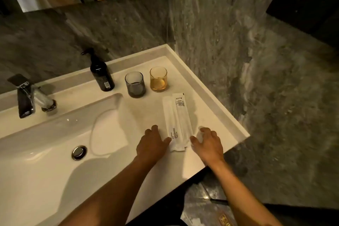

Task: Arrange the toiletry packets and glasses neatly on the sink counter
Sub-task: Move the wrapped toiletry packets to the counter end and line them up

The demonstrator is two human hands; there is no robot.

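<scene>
Two long white toiletry packets (177,121) lie side by side, overlapping, on the white sink counter (216,115); one reads "BRUSHING TEETH". My left hand (152,143) rests flat on the counter, its fingertips touching the packets' near left edge. My right hand (207,141) rests on the packets' right, fingers spread; something small and white under its fingers is unclear. Behind the packets a grey glass (135,84) and an amber glass (158,79) stand upright next to each other.
A dark pump bottle (101,73) stands left of the glasses. The basin (55,143) with its drain (79,152) and a chrome tap (27,97) fill the left. A stone wall meets the counter's right rim. The counter's front edge is near my right wrist.
</scene>
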